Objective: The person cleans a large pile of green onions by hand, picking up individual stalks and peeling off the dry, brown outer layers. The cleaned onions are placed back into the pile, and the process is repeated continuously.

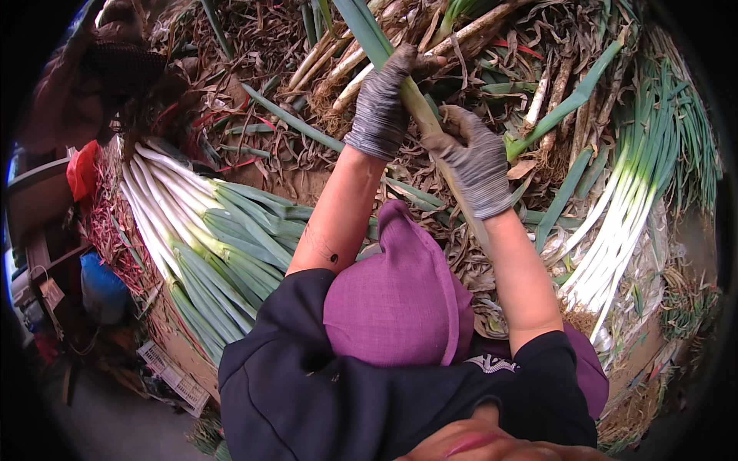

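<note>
Grey knit gloves with bare fingertips cover both my hands. My left hand [385, 104] is closed around the upper part of a large green onion stalk [422, 109], just below its green leaves. Lower on the same stalk, my right hand [475, 158] grips it with thumb and fingers. The stalk slants down to the right, its lower end over my right forearm. Beyond my hands lie uncleaned onions [346, 72] with dry skins and roots. White cleaned onions [173, 201] lie fanned out at the left; a bundle of thinner ones [628, 219] rests at the right.
Dry leaves and peelings [271, 144] cover the ground ahead. At the far left are a red bag [83, 170], a blue bag [104, 285] and a pile of red strips [112, 242]. A white plastic crate [173, 377] lies lower left. A dark, blurred shape fills the upper left.
</note>
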Demonstrator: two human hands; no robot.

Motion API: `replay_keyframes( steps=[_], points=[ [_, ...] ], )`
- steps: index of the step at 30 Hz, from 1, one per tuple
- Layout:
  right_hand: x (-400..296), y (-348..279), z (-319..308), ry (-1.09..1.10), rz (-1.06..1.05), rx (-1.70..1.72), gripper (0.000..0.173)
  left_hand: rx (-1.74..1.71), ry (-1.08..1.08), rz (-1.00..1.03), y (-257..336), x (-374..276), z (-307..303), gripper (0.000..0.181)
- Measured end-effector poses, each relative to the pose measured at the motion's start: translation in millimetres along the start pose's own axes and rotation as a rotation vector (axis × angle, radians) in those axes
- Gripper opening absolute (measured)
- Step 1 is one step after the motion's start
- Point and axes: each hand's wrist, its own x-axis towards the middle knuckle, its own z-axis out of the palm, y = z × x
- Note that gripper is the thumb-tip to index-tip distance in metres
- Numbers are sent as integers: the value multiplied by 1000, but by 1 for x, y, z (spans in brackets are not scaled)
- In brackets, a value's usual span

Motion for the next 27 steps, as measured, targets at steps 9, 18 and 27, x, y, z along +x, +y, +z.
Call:
replay_keyframes(
  steps=[9, 18, 27],
  points=[
    [8, -19, 6, 92, -191, -376, 29, 82, -170, 19, 6, -2, -2, 44],
    [9, 24, 4, 142, 655, 818, 23, -183, -311, -24, 18, -10, 5, 61],
    [16, -31, 0, 125, -256, -324, 22, -102, -285, 18, 7, -4, 1, 57]
  ],
)
